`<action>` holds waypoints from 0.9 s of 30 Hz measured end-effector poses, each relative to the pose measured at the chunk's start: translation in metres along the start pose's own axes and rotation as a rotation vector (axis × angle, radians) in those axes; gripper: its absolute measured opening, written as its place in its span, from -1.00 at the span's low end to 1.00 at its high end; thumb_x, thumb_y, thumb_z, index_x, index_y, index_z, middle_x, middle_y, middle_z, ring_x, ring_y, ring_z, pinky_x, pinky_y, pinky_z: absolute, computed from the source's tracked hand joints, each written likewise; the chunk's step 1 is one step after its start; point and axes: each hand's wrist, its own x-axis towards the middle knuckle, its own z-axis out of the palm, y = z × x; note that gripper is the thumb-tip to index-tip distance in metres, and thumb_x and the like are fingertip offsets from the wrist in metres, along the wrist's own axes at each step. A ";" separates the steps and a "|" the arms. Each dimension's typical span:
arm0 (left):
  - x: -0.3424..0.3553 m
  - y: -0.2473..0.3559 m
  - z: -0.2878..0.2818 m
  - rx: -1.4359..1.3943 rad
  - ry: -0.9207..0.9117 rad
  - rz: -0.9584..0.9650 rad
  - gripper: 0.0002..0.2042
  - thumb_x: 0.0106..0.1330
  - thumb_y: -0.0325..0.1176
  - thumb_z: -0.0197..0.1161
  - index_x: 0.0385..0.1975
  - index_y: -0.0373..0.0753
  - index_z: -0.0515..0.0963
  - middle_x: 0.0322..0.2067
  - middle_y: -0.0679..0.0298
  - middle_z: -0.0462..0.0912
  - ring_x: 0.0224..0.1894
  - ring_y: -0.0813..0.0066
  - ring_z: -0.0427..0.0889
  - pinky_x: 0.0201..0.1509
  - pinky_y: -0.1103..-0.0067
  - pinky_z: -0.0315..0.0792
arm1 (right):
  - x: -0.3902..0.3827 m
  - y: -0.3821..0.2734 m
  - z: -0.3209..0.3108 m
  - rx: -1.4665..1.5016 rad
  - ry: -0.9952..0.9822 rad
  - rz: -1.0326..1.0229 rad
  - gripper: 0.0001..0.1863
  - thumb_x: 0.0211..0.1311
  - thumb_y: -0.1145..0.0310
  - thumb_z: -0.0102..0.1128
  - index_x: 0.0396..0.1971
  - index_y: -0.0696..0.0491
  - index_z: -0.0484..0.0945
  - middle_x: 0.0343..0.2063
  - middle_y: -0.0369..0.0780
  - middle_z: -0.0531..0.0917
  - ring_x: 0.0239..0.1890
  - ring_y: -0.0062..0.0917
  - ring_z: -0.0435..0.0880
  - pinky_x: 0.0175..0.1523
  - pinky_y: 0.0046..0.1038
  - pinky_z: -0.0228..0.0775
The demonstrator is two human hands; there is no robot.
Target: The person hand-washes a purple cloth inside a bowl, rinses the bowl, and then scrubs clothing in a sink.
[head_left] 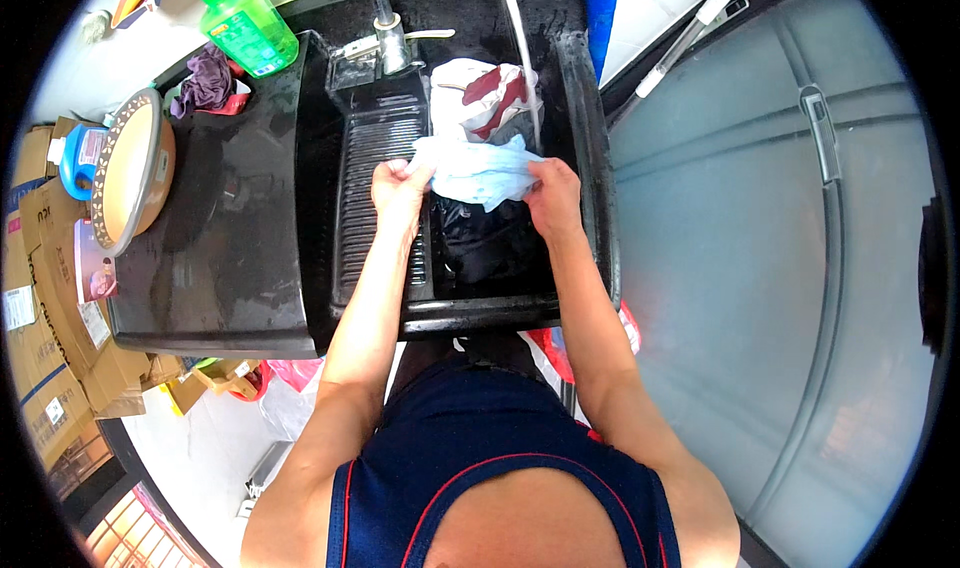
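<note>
A light blue cloth (478,173) is stretched between my two hands above the basin of a black laundry sink (480,315). My left hand (397,190) pinches its left end over the ribbed washboard (380,208). The right end is gripped by my right hand (553,196), close to the basin's right side. From the tap, a stream of water (521,53) falls just behind the cloth, near my right hand. White and dark red wet laundry (478,96) lies at the back of the basin. Dark fabric (480,233) is partly visible below the blue cloth.
On the black counter to the left stand a green pump bottle (248,28), a bundled purple cloth (208,80) and a tilted basin (135,173). A metal tap (390,38) rises behind the washboard. Cardboard boxes (60,298) are stacked far left. A frosted glass door (740,248) flanks the right.
</note>
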 end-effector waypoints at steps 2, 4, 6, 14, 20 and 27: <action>-0.008 0.006 0.013 0.370 0.230 0.205 -0.57 0.23 -0.20 0.44 -0.11 -0.41 0.48 -0.22 0.10 0.64 -0.21 0.35 0.65 -0.10 0.47 0.57 | -0.005 0.000 0.014 0.169 0.041 0.024 -0.94 0.16 0.58 0.12 -0.36 0.23 0.47 -0.36 -0.17 0.60 -0.31 -0.37 0.64 -0.23 -0.28 0.56; -0.031 0.030 0.019 0.663 -0.006 0.044 -0.36 0.24 -0.02 0.41 0.06 -0.46 0.38 -0.17 0.06 0.59 -0.17 0.34 0.60 -0.01 0.43 0.55 | 0.002 0.013 0.011 0.312 0.091 0.158 -0.93 0.12 0.63 0.06 -0.37 0.22 0.42 -0.34 -0.13 0.57 -0.28 -0.27 0.63 -0.23 -0.24 0.57; -0.055 0.023 0.035 0.183 -0.152 -0.425 -0.27 0.28 0.16 0.27 0.14 -0.44 0.34 -0.12 -0.02 0.59 -0.09 0.20 0.61 0.07 0.21 0.52 | 0.011 0.034 -0.003 0.372 0.106 0.315 -0.90 0.13 0.58 0.00 -0.35 0.22 0.46 -0.30 -0.09 0.56 -0.27 -0.28 0.62 -0.19 -0.19 0.56; -0.029 -0.064 0.033 -0.658 -0.286 -0.685 -0.70 0.51 -0.22 -0.02 0.03 -0.28 0.47 -0.09 0.15 0.64 -0.08 0.27 0.65 0.09 0.33 0.53 | -0.037 0.070 0.018 -0.224 -0.047 0.165 -0.77 0.05 0.54 0.07 -0.26 0.25 0.54 -0.31 -0.18 0.62 -0.28 -0.46 0.62 -0.18 -0.48 0.45; -0.048 -0.028 0.032 -0.542 -0.417 -0.507 -0.77 0.40 -0.46 0.09 0.00 -0.34 0.50 -0.11 0.16 0.66 -0.04 0.32 0.65 0.14 0.40 0.51 | -0.016 0.034 -0.010 -0.717 -0.119 0.308 -0.71 0.11 0.22 0.28 -0.41 0.19 0.64 -0.48 -0.31 0.63 -0.45 -0.58 0.57 -0.30 -0.42 0.39; -0.033 -0.026 0.020 -0.043 -0.358 -0.293 -0.74 0.53 -0.36 -0.03 0.04 -0.36 0.49 -0.19 0.14 0.67 -0.30 0.39 0.71 -0.32 0.46 0.70 | -0.003 0.020 -0.036 -1.022 0.334 -0.434 -0.75 0.00 0.31 0.25 -0.53 0.22 0.53 -0.55 -0.06 0.61 -0.49 -0.27 0.58 -0.29 -0.27 0.42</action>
